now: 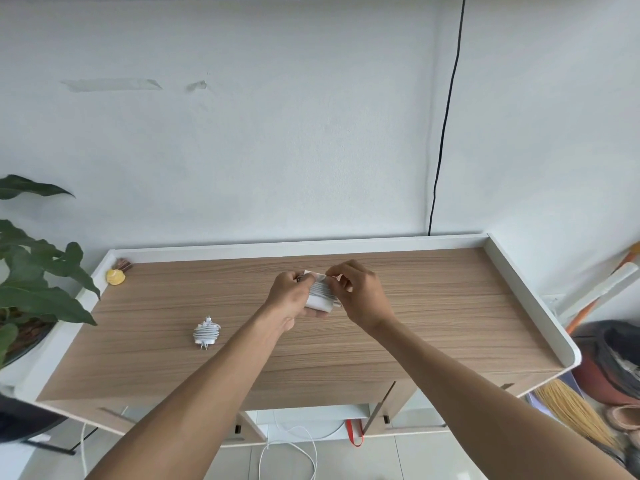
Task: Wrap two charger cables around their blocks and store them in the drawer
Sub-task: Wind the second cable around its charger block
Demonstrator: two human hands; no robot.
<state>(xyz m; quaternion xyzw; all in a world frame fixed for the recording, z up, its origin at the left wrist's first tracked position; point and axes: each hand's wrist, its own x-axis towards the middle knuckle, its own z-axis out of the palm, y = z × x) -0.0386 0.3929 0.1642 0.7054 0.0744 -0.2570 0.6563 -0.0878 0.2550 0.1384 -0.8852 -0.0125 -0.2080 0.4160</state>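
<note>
White, cable-wrapped charger block (320, 296) gripped between left hand (289, 301) and right hand (362, 294) fingers (337, 271).

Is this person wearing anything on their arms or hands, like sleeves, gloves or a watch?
No. The left forearm and right forearm are bare, with no sleeves in view. The left hand and right hand wear no gloves, and no watch, bracelet or ring shows.
</note>
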